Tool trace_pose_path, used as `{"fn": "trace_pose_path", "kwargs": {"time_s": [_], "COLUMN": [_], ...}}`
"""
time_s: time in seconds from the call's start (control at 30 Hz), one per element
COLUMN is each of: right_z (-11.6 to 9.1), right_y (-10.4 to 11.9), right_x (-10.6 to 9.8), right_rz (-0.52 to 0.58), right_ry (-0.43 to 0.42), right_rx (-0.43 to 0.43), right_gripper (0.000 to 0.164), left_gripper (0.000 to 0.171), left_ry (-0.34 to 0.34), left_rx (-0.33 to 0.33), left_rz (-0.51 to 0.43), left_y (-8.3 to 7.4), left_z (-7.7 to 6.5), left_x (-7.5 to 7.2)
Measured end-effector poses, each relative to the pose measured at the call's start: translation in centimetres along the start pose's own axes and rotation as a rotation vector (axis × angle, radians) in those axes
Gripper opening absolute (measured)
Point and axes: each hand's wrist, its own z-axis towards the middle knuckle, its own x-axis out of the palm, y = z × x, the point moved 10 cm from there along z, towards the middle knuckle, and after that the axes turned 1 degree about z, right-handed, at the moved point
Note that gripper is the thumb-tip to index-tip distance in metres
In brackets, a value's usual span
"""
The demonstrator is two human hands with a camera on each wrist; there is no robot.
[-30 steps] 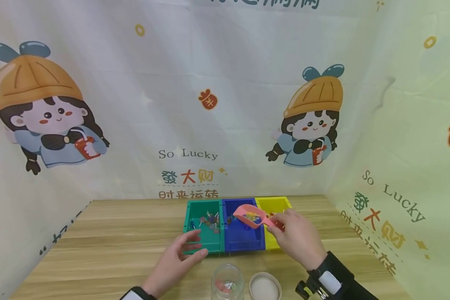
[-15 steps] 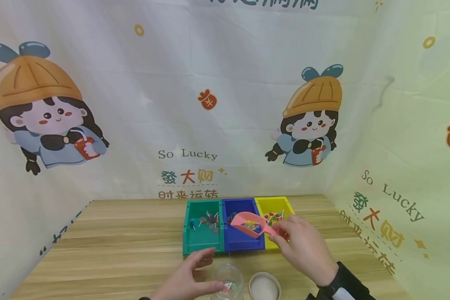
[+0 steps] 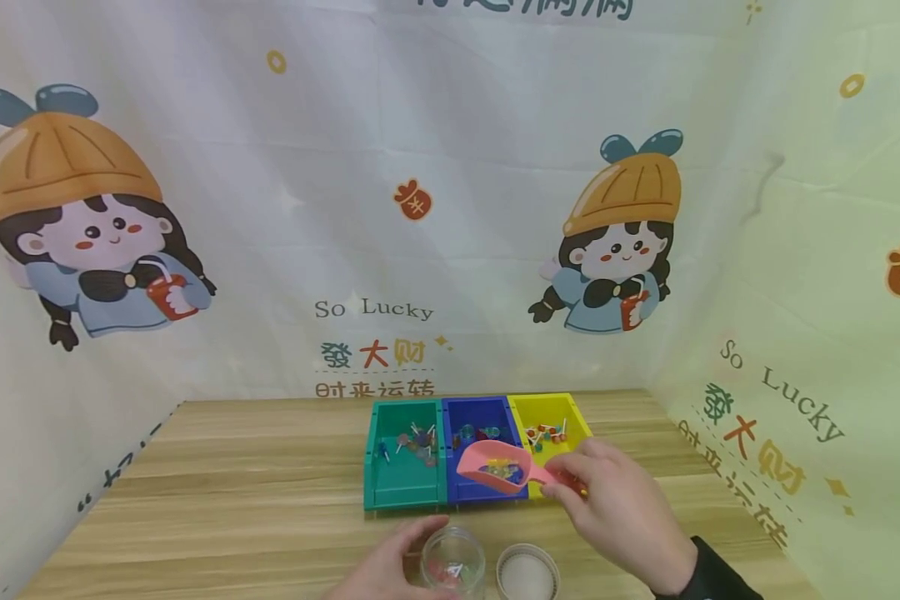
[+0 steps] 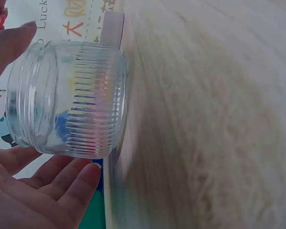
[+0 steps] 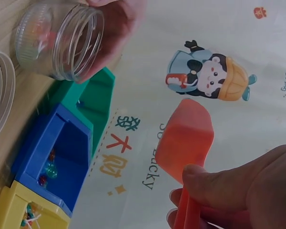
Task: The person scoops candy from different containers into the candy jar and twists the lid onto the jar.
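My right hand [image 3: 622,508] pinches the handle of a pink scoop [image 3: 487,454], which hangs over the front of the blue bin [image 3: 487,492]. Small yellow and blue translucent pieces [image 3: 504,471] lie in the scoop. My left hand [image 4: 43,186] stands around a clear glass jar [image 4: 66,100], thumb on one side and extended fingers on the other, fingertips right at the glass. The lidless jar sits upright on the table with some reddish pieces at its bottom. Beside it lies a round white lid [image 3: 528,573].
Left of the blue bin is a green bin [image 3: 405,487] holding stick-like pieces; on its right, a yellow bin [image 3: 543,407] holds colourful small pieces on white sticks. All three join in a row on the wooden table [image 3: 232,492]. A printed cloth [image 3: 480,250] hangs behind.
My left hand has moved from the green bin down and right to the jar. My right hand has brought the loaded scoop slightly nearer, uncovering the pieces in the yellow and blue bins.
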Motion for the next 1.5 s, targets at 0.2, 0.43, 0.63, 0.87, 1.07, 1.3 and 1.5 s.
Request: {"fn": "trace_pose_path", "kwargs": {"time_s": [0.2, 0.43, 0.63, 0.87, 1.07, 1.3, 1.5], "right_z": [-0.6, -0.9, -1.1, -1.5, -1.7, -1.9, -1.8], "right_y": [0.7, 1.1, 1.6, 2.6, 3.6, 4.9, 5.3], "right_x": [0.2, 0.9, 1.2, 1.1, 1.1, 1.1, 1.1], "right_rz": [0.006, -0.027, -0.069, -0.117, -0.142, -0.213, -0.241], "right_ry": [0.028, 0.075, 0.068, 0.032, 0.004, -0.032, -0.041], "right_rx": [-0.062, -0.107, -0.171, -0.261, -0.32, -0.37, -0.374], "right_gripper": [0.015, 0.019, 0.015, 0.011, 0.01, 0.013, 0.015], "left_gripper": [0.077, 0.075, 0.076, 0.079, 0.079, 0.075, 0.074], "left_ry": [0.031, 0.053, 0.051, 0.055, 0.051, 0.027, 0.034], "left_rx": [0.008, 0.013, 0.009, 0.002, -0.015, 0.004, 0.01], "left_rz": [-0.07, -0.116, -0.1, -0.081, -0.069, -0.065, -0.057], "left_y": [0.0, 0.1, -0.1, -0.3, -0.2, 0.0, -0.1], "left_z": [-0.2, -0.2, -0.1, -0.2, -0.2, -0.2, -0.3], "left_x": [0.5, 0.7, 0.6, 0.5, 0.5, 0.3, 0.3]}}
